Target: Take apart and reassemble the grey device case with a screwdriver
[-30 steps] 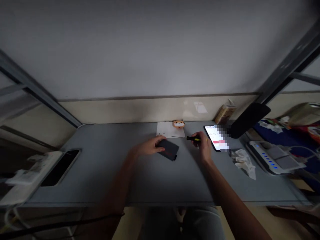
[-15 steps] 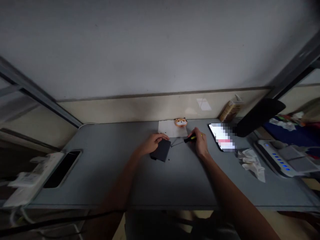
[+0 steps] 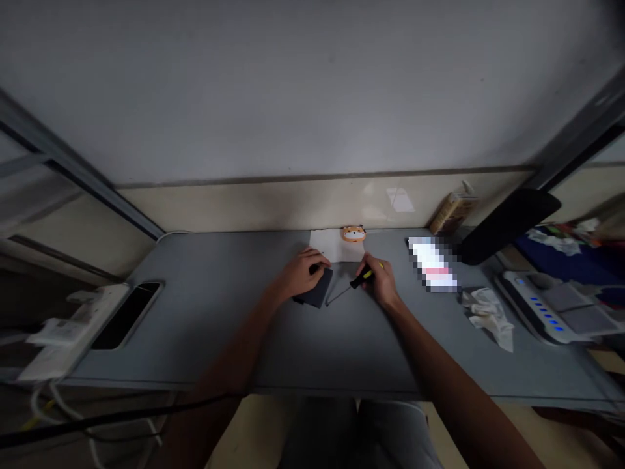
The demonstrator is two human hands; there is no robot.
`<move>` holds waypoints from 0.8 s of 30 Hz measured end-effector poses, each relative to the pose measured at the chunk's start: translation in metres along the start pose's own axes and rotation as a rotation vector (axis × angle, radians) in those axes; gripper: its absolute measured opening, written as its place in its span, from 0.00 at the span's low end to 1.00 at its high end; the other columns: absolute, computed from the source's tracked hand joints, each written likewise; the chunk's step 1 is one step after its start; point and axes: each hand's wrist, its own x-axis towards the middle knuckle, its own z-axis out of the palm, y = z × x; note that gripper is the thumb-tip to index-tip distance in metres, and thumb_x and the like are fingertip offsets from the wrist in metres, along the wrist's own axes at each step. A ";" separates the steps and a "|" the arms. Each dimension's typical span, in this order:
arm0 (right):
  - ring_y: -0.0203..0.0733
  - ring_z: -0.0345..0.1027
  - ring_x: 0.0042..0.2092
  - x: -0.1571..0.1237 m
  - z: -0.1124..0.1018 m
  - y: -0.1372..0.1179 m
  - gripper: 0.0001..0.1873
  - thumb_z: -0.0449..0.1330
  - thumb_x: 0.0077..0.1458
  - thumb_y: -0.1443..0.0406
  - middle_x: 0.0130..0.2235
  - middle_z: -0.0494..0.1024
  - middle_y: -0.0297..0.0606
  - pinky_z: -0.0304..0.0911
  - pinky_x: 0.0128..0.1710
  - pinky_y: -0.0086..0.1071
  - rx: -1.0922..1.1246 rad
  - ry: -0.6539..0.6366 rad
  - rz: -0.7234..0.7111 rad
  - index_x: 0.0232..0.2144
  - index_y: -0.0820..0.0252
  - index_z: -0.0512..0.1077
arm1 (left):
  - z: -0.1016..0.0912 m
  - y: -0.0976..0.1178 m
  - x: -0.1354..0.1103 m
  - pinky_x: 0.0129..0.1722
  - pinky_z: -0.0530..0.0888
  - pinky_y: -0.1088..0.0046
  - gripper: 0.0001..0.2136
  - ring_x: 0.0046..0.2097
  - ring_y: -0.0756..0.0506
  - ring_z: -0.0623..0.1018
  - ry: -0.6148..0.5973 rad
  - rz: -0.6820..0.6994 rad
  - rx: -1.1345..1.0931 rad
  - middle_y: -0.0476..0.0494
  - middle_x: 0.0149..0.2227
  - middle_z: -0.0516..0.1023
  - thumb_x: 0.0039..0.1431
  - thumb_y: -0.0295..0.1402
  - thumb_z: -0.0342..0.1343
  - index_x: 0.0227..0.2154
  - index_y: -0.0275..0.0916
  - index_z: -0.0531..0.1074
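Observation:
A small dark grey flat box point(image 3: 316, 293) lies on the grey table. My left hand point(image 3: 303, 270) is over its upper left part, fingers curled around that edge. My right hand point(image 3: 381, 280) grips a screwdriver point(image 3: 361, 280) by its black and yellow handle. The thin shaft slants down to the left, and its tip is at the table just beside the box's lower right edge. Behind the box lies a white sheet of paper point(image 3: 329, 245) with a tiny dark speck on it. An orange and white animal-face item point(image 3: 353, 233) sits on the paper's right end.
To the right are a lit phone point(image 3: 432, 264), crumpled tissue point(image 3: 488, 316), a power strip point(image 3: 537, 309) with blue lights, a carton point(image 3: 453, 212) and a black cylindrical object point(image 3: 510, 225). On the left are a dark-screened phone point(image 3: 127, 316) and a white power strip point(image 3: 73, 335).
The screwdriver's tip has moved down and left, to where a small dark speck lay on the table. My left hand has shifted further over the box, its fingers more curled.

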 end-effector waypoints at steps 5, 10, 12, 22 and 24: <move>0.32 0.53 0.15 0.012 -0.005 0.007 0.29 0.60 0.45 0.39 0.13 0.64 0.31 0.47 0.16 0.31 0.216 0.217 0.014 0.12 0.55 0.66 | -0.005 0.014 -0.003 0.56 0.72 0.61 0.09 0.51 0.41 0.75 -0.161 0.050 -0.060 0.42 0.44 0.79 0.66 0.39 0.58 0.36 0.42 0.81; 0.33 0.57 0.17 0.017 -0.006 0.011 0.26 0.60 0.46 0.41 0.16 0.68 0.31 0.51 0.19 0.32 0.272 0.314 0.013 0.15 0.55 0.68 | 0.006 0.007 -0.002 0.56 0.71 0.60 0.08 0.48 0.42 0.75 -0.141 0.031 -0.060 0.43 0.43 0.79 0.65 0.39 0.61 0.34 0.43 0.81; 0.33 0.58 0.18 0.017 -0.006 0.012 0.25 0.61 0.46 0.42 0.17 0.70 0.31 0.52 0.21 0.32 0.284 0.319 0.024 0.16 0.56 0.70 | 0.009 -0.001 0.000 0.55 0.72 0.61 0.10 0.47 0.43 0.76 -0.091 0.012 -0.079 0.43 0.41 0.79 0.67 0.38 0.58 0.33 0.43 0.81; 0.34 0.58 0.19 0.020 -0.008 0.006 0.22 0.63 0.45 0.44 0.19 0.71 0.30 0.53 0.23 0.33 0.448 0.390 0.073 0.19 0.54 0.68 | -0.002 -0.040 0.032 0.55 0.72 0.61 0.03 0.47 0.42 0.76 0.163 -0.244 0.087 0.45 0.38 0.77 0.58 0.31 0.66 0.29 0.43 0.83; 0.34 0.59 0.20 0.020 -0.008 0.007 0.22 0.63 0.46 0.44 0.20 0.72 0.30 0.54 0.23 0.33 0.445 0.377 0.060 0.19 0.54 0.68 | -0.001 -0.043 0.040 0.56 0.71 0.60 0.03 0.48 0.41 0.76 0.160 -0.243 0.093 0.45 0.39 0.78 0.55 0.30 0.68 0.27 0.44 0.83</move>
